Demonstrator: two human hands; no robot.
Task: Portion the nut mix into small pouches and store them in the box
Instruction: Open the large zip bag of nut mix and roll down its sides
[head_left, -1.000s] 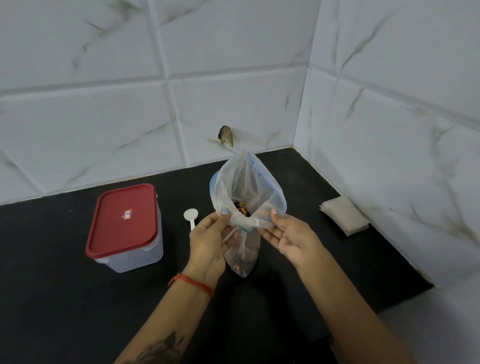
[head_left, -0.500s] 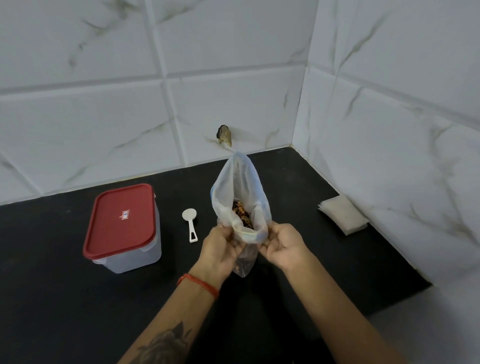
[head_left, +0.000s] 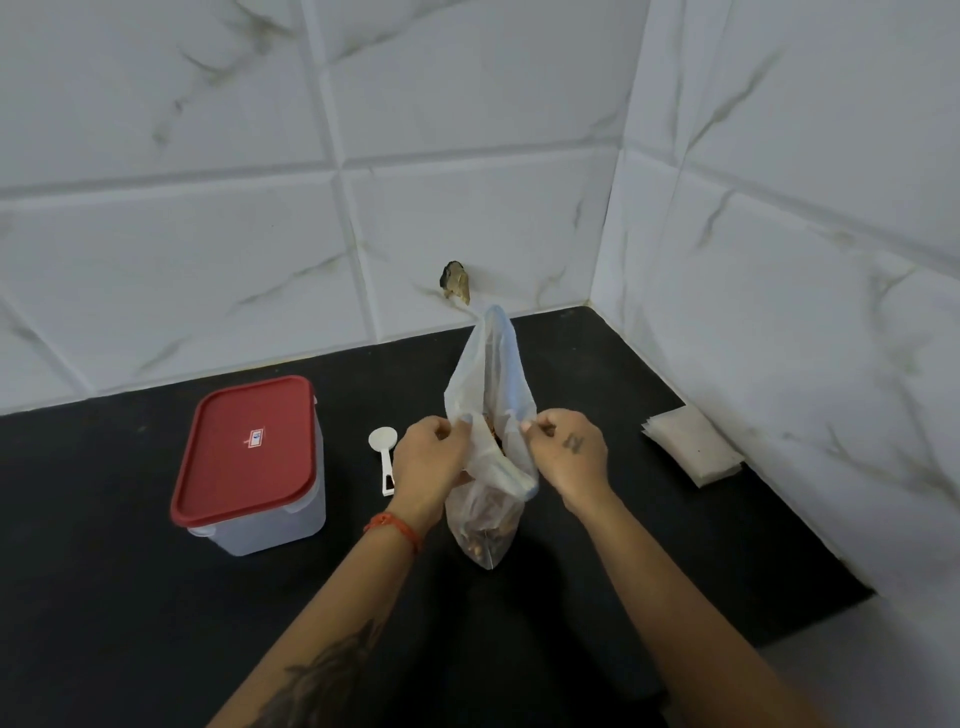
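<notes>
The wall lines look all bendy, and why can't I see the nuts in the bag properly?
Head view: the wide-angle lens bows the straight tile joints on the wall, most near the edges. Head view: the plastic bag is cloudy and creased, so the nut mix shows only as brown smudges. Head view: soft, even light, no harsh glare.

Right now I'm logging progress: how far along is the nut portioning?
Barely begun. Done: nothing visibly portioned. In hand: left hand and right hand pinch the mouth of the nut mix bag. Left: the scoop lies unused, the pouches sit stacked by the wall, and the box has its red lid on.
</notes>
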